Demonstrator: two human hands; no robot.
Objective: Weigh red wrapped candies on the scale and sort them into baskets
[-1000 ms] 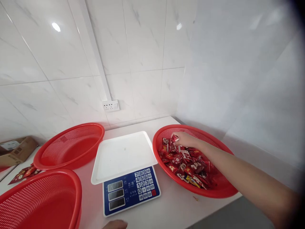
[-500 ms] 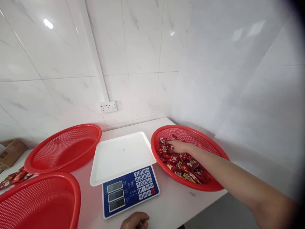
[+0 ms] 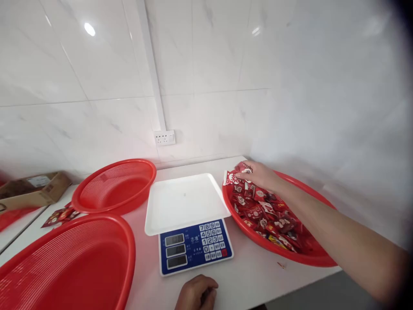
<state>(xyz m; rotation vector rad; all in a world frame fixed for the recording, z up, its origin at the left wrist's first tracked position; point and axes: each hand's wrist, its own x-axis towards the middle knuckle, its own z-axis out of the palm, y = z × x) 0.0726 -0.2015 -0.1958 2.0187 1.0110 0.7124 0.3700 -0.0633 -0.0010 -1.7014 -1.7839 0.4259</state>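
Right hand [image 3: 260, 174] grips a loose clutch of candy packets [image 3: 236, 175] above the red basket [image 3: 314, 258], far-left rim. Slack hold: packets could slip between basket and scale tray [image 3: 185, 202]. Left hand [image 3: 196, 293] curled, empty, on counter [image 3: 248, 275].

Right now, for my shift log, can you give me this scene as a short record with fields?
Right hand: pinches red packets above the packet basket, at its rim nearest the scale
Left hand: curled on the counter, in front of the scale
Scale tray: white
Other baskets: far basket, near basket, both red
Far left: cardboard box, loose packets
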